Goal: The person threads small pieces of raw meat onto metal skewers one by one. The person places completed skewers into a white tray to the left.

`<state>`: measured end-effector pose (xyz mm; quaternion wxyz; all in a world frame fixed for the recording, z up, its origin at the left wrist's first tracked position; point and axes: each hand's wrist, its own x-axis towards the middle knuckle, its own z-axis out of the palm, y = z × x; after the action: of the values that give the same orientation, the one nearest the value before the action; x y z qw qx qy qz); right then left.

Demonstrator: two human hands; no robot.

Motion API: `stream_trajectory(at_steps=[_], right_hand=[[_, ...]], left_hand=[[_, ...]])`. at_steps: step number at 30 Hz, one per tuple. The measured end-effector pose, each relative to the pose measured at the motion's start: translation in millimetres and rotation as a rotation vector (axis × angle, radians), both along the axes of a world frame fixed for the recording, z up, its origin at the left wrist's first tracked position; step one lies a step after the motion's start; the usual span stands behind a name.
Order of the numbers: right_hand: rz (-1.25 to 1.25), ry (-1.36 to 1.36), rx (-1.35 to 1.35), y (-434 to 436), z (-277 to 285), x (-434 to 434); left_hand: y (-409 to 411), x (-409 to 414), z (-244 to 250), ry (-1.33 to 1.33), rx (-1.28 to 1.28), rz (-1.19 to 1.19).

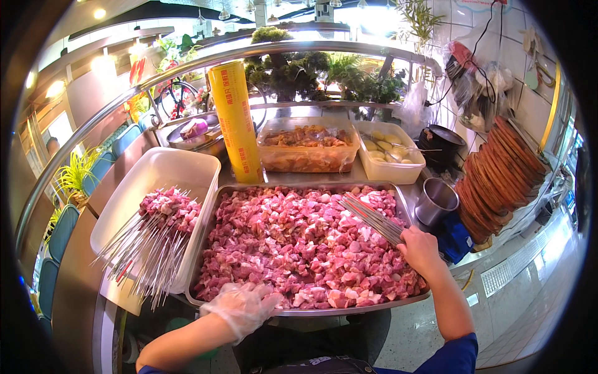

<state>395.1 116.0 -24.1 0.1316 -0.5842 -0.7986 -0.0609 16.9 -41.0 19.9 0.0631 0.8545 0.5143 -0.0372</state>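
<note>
A large metal tray (308,312) full of diced raw meat (289,233) lies before me. My left hand (243,306), in a clear plastic glove, rests at the tray's near left edge by the meat; whether it holds a piece is unclear. At the right edge, my bare right hand (420,248) has its fingers on the end of a bundle of metal skewers (373,219) lying across the meat. Left of the tray, a white plastic tub (110,205) holds skewers threaded with meat (170,208), their bare ends sticking out over the near rim.
Behind the tray stand a yellow roll of cling film (236,126), a container of marinated meat (306,159) and a tub of pale round pieces (392,173). At right are a steel cup (437,203) and stacked brown discs (500,177). A metal rail (112,105) curves round the back and left.
</note>
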Motion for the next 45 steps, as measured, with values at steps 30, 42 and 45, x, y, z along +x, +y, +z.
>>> stream_trajectory(at_steps=[30, 42, 45], right_hand=[[0.178, 0.425, -0.009, -34.0, 29.7, -29.3], [0.324, 1.348, -0.721, -129.2, -23.1, -112.5], [0.342, 1.357, -0.756, -127.8, -21.3, -123.8]], left_hand=[[77.8, 13.5, -58.1, -0.189, -0.279, 0.137], [85.6, 2.9, -29.4, -1.889, -0.677, 0.489], [88.0, 6.0, -18.1, -1.983, -0.549, 0.614]])
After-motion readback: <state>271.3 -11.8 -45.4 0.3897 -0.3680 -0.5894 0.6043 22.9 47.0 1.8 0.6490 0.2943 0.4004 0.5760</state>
